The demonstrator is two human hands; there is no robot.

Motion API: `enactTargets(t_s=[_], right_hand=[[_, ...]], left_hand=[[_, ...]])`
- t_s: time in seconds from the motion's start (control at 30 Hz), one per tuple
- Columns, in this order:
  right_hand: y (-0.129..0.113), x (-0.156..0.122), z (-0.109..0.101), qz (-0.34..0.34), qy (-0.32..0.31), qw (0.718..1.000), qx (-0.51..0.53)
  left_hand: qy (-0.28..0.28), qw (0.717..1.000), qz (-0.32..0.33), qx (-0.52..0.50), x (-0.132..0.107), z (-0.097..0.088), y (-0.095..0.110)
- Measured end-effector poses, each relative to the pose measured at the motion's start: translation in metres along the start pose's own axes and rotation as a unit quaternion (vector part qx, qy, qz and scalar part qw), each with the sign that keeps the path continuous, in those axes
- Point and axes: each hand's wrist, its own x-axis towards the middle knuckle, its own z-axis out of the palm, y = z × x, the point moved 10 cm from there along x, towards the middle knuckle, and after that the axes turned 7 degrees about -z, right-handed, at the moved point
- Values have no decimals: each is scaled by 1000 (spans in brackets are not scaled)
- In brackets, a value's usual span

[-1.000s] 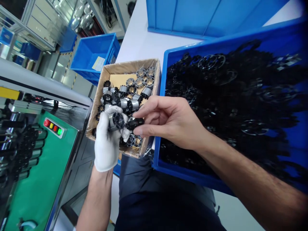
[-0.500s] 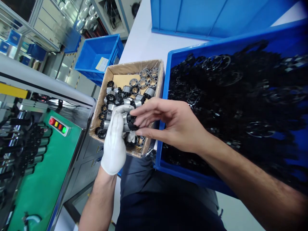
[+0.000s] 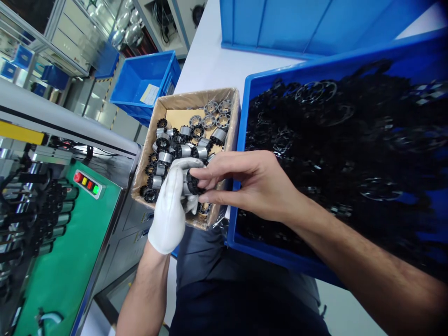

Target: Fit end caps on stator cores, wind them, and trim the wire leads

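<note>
My left hand (image 3: pixel 172 205), in a white glove, is closed round a small silver metal cylinder (image 3: pixel 184 185) above the near end of a cardboard box (image 3: pixel 151 133). My bare right hand (image 3: pixel 252 184) pinches a black toothed plastic ring (image 3: pixel 192 182) with thumb and fingers and holds it against the end of that cylinder. The box holds several more silver cylinders with black rings (image 3: pixel 187 140). Right of it, a large blue bin (image 3: pixel 245 93) is heaped with black plastic rings (image 3: pixel 336 140).
A machine with a green panel (image 3: pixel 63 261) and a row of coloured buttons (image 3: pixel 87 183) stands at the left. An open blue crate (image 3: pixel 140 88) sits beyond it, another blue bin (image 3: pixel 280 23) at the far side of the white table (image 3: pixel 206 60). My dark trousers (image 3: pixel 238 289) fill the foreground.
My right hand brought the black ring left onto the end of the cylinder in my gloved left hand. Both hands shifted slightly right and closed together.
</note>
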Motion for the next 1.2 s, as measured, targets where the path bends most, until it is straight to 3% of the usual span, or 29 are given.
enactTargets(t_s=[0.17,0.27,0.33,0.43,0.5,0.53,0.6,0.67,0.73,0.8,0.87,0.93,1.07,1.2], right_hand=[[18,-5,0,64,28,996,63],[17,-6,2,61,24,997,46],[10,-4,3,35,11,999,21],[4,2,0,24,-28,999,10],[4,8,-20,43,-14,999,-25],[6,9,-37,60,16,995,-79],[6,7,-81,108,91,953,-269],[8,-1,-114,188,102,844,-492],[23,-10,-127,278,23,728,-626],[43,-20,-126,337,-83,663,-663],[57,-26,-120,359,-148,643,-660],[61,-28,-117,366,-159,640,-657],[62,-29,-114,384,-152,627,-660],[61,-30,-114,400,-150,616,-662]], left_hand=[[-1,1000,-11,29,2,-16,-18],[-4,999,-13,44,5,-18,-20],[-9,999,-14,39,6,-12,-12],[-73,997,-17,13,5,15,12],[-96,995,-9,34,10,29,31],[-82,995,12,62,17,30,43],[-18,988,83,128,41,23,68],[42,966,153,202,76,15,86],[74,931,162,320,121,14,87],[69,867,136,475,165,19,76],[49,817,112,564,195,24,66],[33,789,108,604,209,31,63],[-9,731,149,666,213,56,68],[-83,693,162,698,219,79,64]])
